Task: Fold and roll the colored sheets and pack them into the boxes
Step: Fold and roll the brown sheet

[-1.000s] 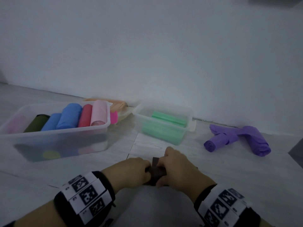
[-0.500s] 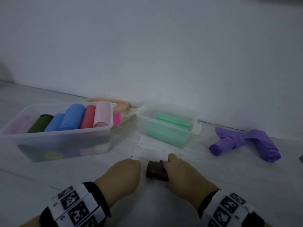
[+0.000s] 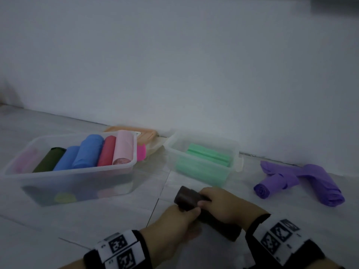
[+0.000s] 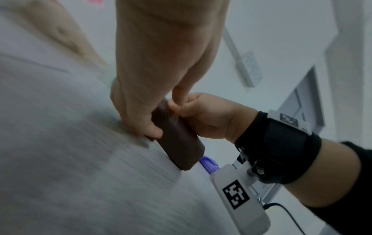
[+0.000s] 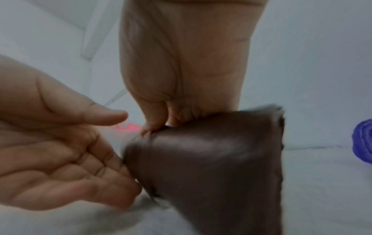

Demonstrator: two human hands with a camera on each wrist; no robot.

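Far left on the floor: large clear box point(image 3: 77, 171) packed with coloured rolls. At centre, left hand point(image 3: 174, 226) under and against the near side of the dark brown roll point(image 3: 186, 197), fingers point(image 5: 70, 167) loosely extended, touching its edge. Right hand point(image 3: 223, 204) atop the roll, fingers curled over and clamped on it. Behind, small clear box point(image 3: 202, 152) holding green rolls. Far right, purple sheets point(image 3: 301, 183), well apart.
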